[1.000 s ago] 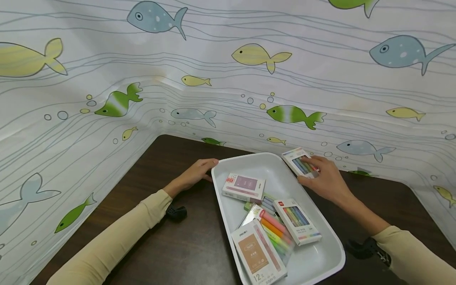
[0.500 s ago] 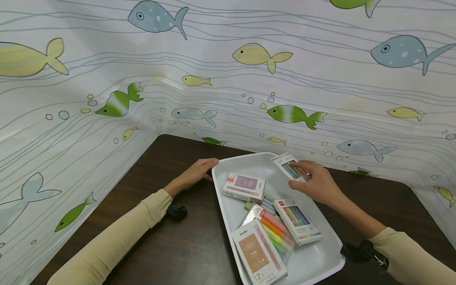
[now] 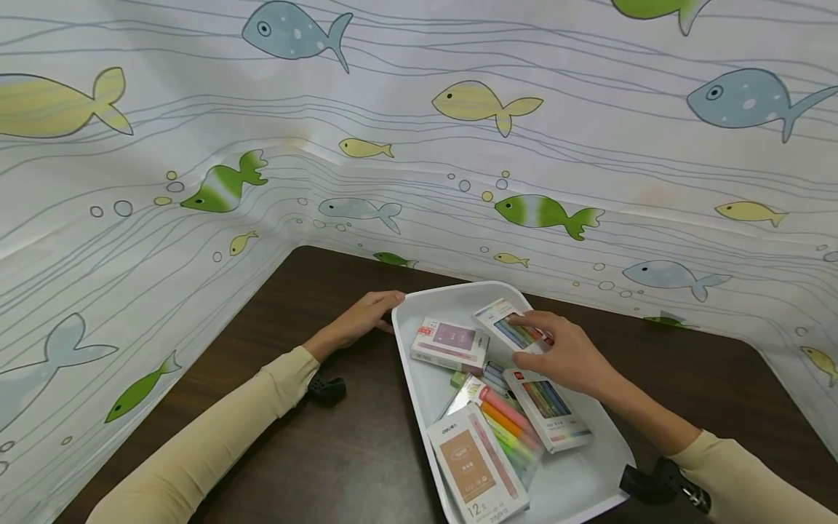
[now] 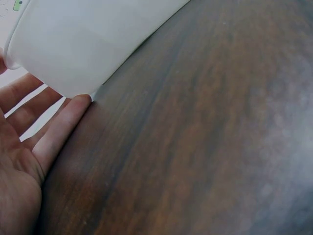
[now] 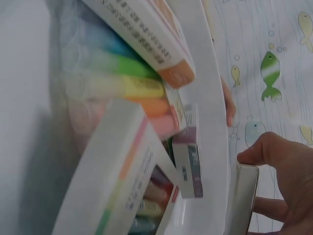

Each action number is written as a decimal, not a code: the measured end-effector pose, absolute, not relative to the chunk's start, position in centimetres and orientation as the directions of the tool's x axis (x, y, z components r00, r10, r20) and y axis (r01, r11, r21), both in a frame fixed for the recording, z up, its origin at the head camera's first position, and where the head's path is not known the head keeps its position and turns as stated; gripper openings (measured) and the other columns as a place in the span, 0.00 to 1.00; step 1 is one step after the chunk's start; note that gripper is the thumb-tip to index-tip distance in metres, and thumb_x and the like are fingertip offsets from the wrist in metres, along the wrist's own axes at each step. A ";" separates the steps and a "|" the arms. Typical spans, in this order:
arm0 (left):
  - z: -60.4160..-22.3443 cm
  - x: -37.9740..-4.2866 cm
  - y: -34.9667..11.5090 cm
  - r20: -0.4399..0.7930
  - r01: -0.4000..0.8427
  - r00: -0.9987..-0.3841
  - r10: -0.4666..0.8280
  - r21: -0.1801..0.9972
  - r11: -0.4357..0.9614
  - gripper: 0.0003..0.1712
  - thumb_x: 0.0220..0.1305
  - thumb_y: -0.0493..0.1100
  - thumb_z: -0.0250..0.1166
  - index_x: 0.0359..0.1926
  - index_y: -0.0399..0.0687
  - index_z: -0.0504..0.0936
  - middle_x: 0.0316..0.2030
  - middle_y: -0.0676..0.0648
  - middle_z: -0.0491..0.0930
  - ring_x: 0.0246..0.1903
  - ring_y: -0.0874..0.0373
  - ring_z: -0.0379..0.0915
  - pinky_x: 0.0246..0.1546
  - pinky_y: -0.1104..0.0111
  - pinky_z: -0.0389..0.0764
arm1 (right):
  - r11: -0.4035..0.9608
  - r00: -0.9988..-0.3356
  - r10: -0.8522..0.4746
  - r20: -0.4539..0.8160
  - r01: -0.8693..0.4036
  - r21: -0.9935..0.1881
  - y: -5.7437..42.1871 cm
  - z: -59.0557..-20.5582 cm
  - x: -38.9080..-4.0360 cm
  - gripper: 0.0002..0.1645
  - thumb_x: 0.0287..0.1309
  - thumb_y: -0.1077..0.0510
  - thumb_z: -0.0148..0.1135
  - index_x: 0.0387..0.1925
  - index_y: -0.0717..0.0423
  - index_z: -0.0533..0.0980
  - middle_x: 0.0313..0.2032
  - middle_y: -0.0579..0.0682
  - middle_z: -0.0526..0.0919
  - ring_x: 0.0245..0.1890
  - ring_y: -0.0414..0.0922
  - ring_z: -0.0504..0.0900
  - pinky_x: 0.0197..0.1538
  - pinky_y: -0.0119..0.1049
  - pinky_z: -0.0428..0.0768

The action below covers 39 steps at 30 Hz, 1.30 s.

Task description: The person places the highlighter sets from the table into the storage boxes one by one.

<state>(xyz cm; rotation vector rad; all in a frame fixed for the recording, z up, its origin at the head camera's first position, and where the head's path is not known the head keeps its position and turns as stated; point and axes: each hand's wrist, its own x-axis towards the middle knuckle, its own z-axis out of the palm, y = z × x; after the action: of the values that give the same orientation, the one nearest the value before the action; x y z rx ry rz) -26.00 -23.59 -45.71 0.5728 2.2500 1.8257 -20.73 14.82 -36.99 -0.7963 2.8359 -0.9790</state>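
Observation:
My right hand (image 3: 568,355) grips a white box of coloured sticks that look like crayons (image 3: 492,317), thumb on one side and fingers on the other, over the far end of a white tray (image 3: 576,480). In the right wrist view only the held box's pale edge (image 5: 244,193) shows. My left hand (image 3: 356,322) touches the tray's far left corner; the left wrist view shows its fingers (image 4: 61,129) fairly straight against the outer wall. The tray contains a similar windowed box (image 3: 566,433), a purple-labelled box (image 3: 452,349), a brown-labelled box (image 3: 468,466) and a clear pack of highlighters (image 3: 504,411).
The tray stands on a dark brown wooden table (image 3: 340,451). A white fish-patterned sheet (image 3: 419,167) rises behind and to the left of the table. Another pack with grey and green pieces (image 3: 494,372) lies partly hidden beneath the boxes.
My right hand has carried the crayon box leftward and nearer, from beyond the tray's far right edge to above its inside. My left hand has kept its place at the corner.

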 end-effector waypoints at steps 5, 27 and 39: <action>-45.6 -26.1 -23.6 0.105 0.185 -0.909 0.403 0.969 0.165 0.29 0.83 0.53 0.46 0.68 0.36 0.73 0.57 0.38 0.77 0.52 0.45 0.77 0.47 0.54 0.83 | 0.649 -0.847 -0.520 0.107 -0.474 -0.595 14.0 -37.0 -19.7 0.34 0.55 0.51 0.75 0.64 0.49 0.79 0.66 0.61 0.71 0.51 0.59 0.76 0.42 0.48 0.85; -46.0 -26.0 -23.5 0.098 0.179 -0.908 0.408 0.970 0.164 0.31 0.82 0.57 0.46 0.67 0.38 0.74 0.56 0.39 0.78 0.52 0.45 0.77 0.47 0.54 0.83 | 0.610 -0.790 -0.609 0.077 -0.528 -0.590 11.1 -37.5 -17.2 0.34 0.52 0.50 0.76 0.63 0.41 0.80 0.69 0.53 0.71 0.62 0.57 0.70 0.53 0.52 0.74; -45.8 -25.9 -23.4 0.095 0.172 -0.906 0.411 0.973 0.155 0.30 0.82 0.57 0.46 0.67 0.39 0.75 0.56 0.39 0.78 0.51 0.45 0.77 0.47 0.54 0.83 | 0.582 -0.753 -0.658 0.028 -0.531 -0.616 9.7 -37.3 -17.4 0.36 0.48 0.55 0.74 0.63 0.43 0.80 0.71 0.52 0.67 0.64 0.57 0.67 0.55 0.52 0.72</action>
<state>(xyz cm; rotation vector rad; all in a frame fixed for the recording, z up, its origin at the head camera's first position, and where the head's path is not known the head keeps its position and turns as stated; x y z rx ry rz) -25.88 -23.43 -45.82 0.5732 2.2330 1.8379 -17.36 9.67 -37.26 -0.9932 2.6076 -0.9147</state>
